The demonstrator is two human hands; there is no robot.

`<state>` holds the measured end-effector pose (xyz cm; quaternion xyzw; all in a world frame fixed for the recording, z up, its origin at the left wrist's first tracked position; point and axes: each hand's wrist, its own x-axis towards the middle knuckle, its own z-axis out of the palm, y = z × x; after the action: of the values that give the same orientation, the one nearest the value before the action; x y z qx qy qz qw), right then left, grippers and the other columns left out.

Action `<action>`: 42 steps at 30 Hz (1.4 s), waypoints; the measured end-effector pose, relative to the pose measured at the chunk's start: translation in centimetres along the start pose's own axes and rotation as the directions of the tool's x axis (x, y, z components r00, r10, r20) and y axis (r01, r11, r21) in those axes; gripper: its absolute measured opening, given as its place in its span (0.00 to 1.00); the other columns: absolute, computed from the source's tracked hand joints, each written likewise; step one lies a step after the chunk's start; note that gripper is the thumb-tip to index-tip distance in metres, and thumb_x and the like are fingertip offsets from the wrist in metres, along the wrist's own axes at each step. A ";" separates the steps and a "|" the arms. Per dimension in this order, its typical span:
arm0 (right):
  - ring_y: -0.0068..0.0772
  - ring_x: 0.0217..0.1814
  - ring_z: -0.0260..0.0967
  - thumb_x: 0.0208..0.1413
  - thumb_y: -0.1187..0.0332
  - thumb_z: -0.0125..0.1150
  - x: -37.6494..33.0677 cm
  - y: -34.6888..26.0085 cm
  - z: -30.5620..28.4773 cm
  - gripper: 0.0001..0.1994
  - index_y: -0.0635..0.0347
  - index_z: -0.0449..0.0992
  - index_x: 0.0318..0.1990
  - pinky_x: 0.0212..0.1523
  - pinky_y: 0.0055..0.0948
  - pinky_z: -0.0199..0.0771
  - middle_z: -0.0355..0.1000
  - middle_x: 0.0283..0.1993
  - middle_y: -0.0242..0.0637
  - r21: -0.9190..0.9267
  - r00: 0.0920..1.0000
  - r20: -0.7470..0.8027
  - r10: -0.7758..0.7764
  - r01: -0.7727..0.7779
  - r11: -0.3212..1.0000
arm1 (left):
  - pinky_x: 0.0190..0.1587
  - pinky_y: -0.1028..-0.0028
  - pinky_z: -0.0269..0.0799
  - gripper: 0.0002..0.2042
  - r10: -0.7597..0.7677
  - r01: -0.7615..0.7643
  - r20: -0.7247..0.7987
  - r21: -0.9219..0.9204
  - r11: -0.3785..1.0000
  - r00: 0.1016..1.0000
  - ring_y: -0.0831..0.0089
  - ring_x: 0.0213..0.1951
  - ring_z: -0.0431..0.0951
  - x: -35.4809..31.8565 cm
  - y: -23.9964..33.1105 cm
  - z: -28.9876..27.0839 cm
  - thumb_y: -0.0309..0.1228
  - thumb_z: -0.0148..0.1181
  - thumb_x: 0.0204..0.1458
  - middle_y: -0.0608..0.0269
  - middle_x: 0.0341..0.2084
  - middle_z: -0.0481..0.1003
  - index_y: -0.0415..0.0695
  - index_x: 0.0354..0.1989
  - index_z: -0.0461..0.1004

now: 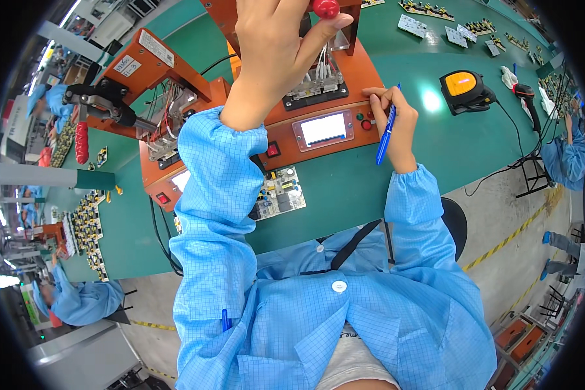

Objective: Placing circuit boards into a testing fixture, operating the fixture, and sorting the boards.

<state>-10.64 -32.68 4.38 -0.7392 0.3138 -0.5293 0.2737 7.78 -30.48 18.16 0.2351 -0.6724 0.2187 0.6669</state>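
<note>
My left hand (266, 55) reaches up over an orange test fixture (276, 140), closed round a red lever handle (326, 8); its upper fingers run out of the picture. Below the hand, wires lead into a clear and black test block (315, 91). A blue pen (386, 136) is held in my right hand (400, 120), its fingertips at the fixture's right front, above the red button (366, 125). Between the arms, the lit screen (324, 129) faces me. A circuit board (283, 194) lies on the green table in front, partly covered by my left sleeve.
A second orange fixture (136, 65) with a red-handled clamp (82, 143) stands at left. Farther right are a black and yellow device (467, 91) with a cable and a scanner (526, 101). Several boards (413, 26) lie at the back. Other people work at both sides.
</note>
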 end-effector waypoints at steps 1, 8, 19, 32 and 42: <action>0.21 0.27 0.71 0.55 0.80 0.57 0.0 0.1 0.0 0.13 0.63 0.58 0.24 0.27 0.21 0.70 0.79 0.34 0.45 -0.002 1.000 0.000 0.001 -0.001 1.000 | 0.58 0.55 0.61 0.19 -0.002 0.002 -0.001 -0.001 1.000 1.000 0.53 0.52 0.72 0.0 0.1 0.0 0.31 0.65 0.43 0.54 0.43 0.74 0.42 0.45 0.74; 0.20 0.28 0.71 0.55 0.80 0.58 0.0 0.2 0.1 0.14 0.63 0.57 0.24 0.27 0.21 0.70 0.78 0.34 0.45 0.009 1.000 0.003 0.001 -0.001 1.000 | 0.53 0.62 0.65 0.16 -0.040 0.033 0.069 0.089 0.995 0.997 0.59 0.45 0.75 1.1 1.0 -0.7 0.32 0.65 0.44 0.58 0.39 0.76 0.42 0.42 0.75; 0.24 0.36 0.73 0.44 0.73 0.71 3.4 -1.2 1.6 0.21 0.60 0.57 0.25 0.30 0.23 0.66 0.76 0.32 0.42 0.092 0.976 0.214 -0.030 0.010 0.996 | 0.20 0.82 0.64 0.14 -0.712 0.705 0.642 -0.364 -0.609 -0.284 0.82 0.15 0.67 15.1 -11.8 -3.4 0.40 0.53 0.58 0.73 0.13 0.68 0.43 0.26 0.72; 0.19 0.32 0.63 0.37 0.73 0.77 1.3 -1.9 -3.1 0.24 0.57 0.58 0.25 0.37 0.23 0.68 0.74 0.37 0.35 0.002 0.997 -0.011 0.073 -0.073 0.997 | 0.11 0.89 0.55 0.11 -0.924 0.949 0.349 -0.313 0.041 0.155 0.90 0.10 0.60 10.7 -10.9 -2.2 0.38 0.55 0.56 0.79 0.11 0.65 0.43 0.28 0.72; 0.19 0.21 0.62 0.48 0.66 0.71 -4.2 3.0 -10.0 0.18 0.63 0.63 0.25 0.23 0.21 0.64 0.73 0.24 0.36 -0.454 0.951 -0.197 0.237 -0.303 0.838 | 0.17 0.82 0.64 0.14 -0.949 0.941 0.196 -0.284 0.186 0.246 0.84 0.15 0.67 10.5 -9.4 -1.6 0.43 0.54 0.57 0.73 0.17 0.71 0.43 0.33 0.74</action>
<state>-21.74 -32.21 2.54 -0.6950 0.5533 -0.4395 0.1329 14.76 -37.26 28.46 0.4744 -0.4034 -0.3555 0.6970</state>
